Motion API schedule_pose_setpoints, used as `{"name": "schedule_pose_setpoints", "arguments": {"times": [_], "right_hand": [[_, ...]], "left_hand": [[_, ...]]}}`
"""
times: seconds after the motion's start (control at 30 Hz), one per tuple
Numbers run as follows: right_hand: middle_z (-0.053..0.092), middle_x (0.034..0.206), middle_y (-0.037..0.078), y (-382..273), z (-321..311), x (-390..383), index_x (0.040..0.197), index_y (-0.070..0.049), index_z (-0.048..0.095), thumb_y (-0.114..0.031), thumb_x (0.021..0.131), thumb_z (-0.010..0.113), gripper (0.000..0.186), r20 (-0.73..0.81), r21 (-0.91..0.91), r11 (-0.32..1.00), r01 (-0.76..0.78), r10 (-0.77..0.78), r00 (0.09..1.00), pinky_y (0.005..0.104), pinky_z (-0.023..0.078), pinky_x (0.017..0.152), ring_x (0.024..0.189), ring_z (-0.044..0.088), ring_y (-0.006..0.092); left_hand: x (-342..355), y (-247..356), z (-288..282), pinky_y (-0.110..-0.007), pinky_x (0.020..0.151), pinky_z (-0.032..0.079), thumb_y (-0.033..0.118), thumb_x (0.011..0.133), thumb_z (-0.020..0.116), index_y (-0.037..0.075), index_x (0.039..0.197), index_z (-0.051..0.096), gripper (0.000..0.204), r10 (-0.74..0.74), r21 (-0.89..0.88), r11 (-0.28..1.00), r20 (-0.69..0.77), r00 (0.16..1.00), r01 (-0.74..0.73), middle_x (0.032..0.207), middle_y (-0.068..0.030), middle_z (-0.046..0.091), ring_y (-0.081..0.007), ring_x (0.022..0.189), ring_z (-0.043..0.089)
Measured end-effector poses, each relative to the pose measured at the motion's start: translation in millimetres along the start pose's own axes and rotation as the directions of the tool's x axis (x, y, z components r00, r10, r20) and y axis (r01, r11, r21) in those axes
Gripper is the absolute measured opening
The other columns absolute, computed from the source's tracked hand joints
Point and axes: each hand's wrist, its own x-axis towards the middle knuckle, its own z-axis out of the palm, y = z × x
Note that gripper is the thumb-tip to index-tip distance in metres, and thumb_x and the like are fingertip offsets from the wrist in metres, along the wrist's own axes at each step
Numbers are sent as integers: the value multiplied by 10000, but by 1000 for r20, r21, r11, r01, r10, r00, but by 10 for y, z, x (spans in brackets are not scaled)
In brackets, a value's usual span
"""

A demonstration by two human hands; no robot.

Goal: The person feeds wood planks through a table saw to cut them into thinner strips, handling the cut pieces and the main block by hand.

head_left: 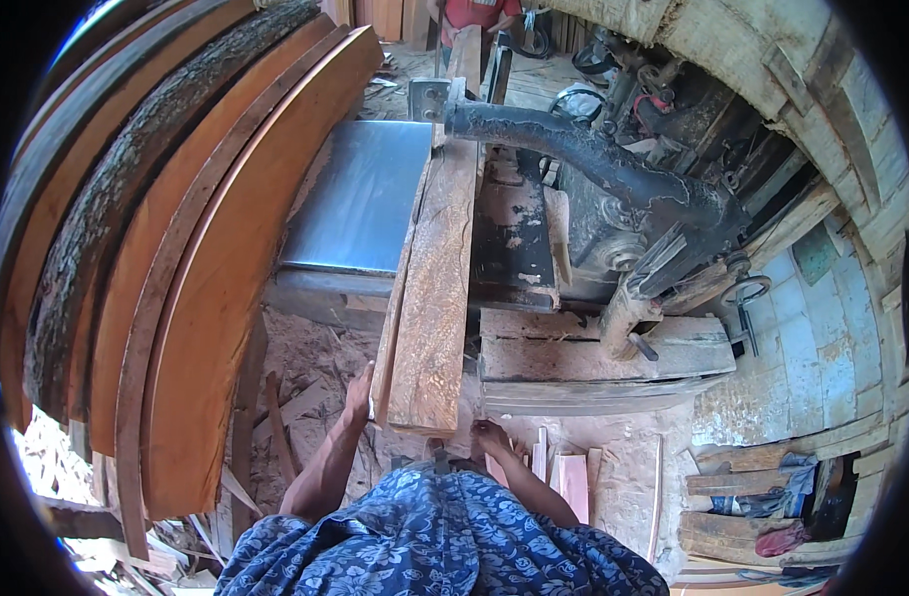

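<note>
A long, rough-faced timber beam (436, 298) lies lengthwise in front of me, its near end toward my body. A thin strip (394, 333) runs along its left side, with a dark line between the two. My left hand (358, 395) is against the left side of this strip near its end, fingers stretched forward. Just right of the beam's near end is my right hand (490, 437), low and in shade; its fingers look bent, and whether it touches the wood is unclear. The beam passes over a shiny metal saw table (360, 199), beside the machine's dark curved arm (583, 149).
Large curved wooden slabs (211, 288) lean close on my left. A sawdust-covered wooden block (603, 353) stands right of the beam. Offcuts (571, 482) and sawdust lie on the ground. Beyond the machine, a person in a red top (471, 12) stands at the beam's far end.
</note>
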Motion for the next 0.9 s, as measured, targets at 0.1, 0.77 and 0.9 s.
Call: {"name": "schedule_pose_setpoints", "arguments": {"times": [0.1, 0.77, 0.9], "right_hand": [[602, 896, 43, -351, 181, -256, 1111, -74, 527, -299, 868, 487, 333, 31, 129, 992, 4, -8, 999, 272, 455, 623, 768, 578, 140], [409, 1267, 157, -877, 655, -2372, 1354, -43, 208, -567, 791, 507, 825, 166, 307, 921, 239, -299, 940, 318, 380, 899, 1130, 439, 245], [436, 1230, 166, -466, 841, -2611, 1337, -7, 226, -528, 802, 526, 804, 169, 371, 897, 240, -319, 933, 307, 364, 919, 1114, 449, 230]], "left_hand": [[-269, -357, -132, -336, 662, 432, 384, 923, 332, -37, 971, 582, 493, -93, -68, 994, -26, 995, 91, 782, -171, 617, -204, 705, 554], [-1999, -334, -293, -332, 829, 415, 381, 904, 353, -1, 1191, 451, 488, -236, -415, 858, 207, 949, 304, 1051, -163, 576, -221, 958, 542], [-2402, -1031, -418, -374, 817, 425, 311, 863, 413, 8, 1226, 390, 474, -100, -310, 937, 196, 975, 158, 1046, -218, 563, -309, 979, 546]]}}
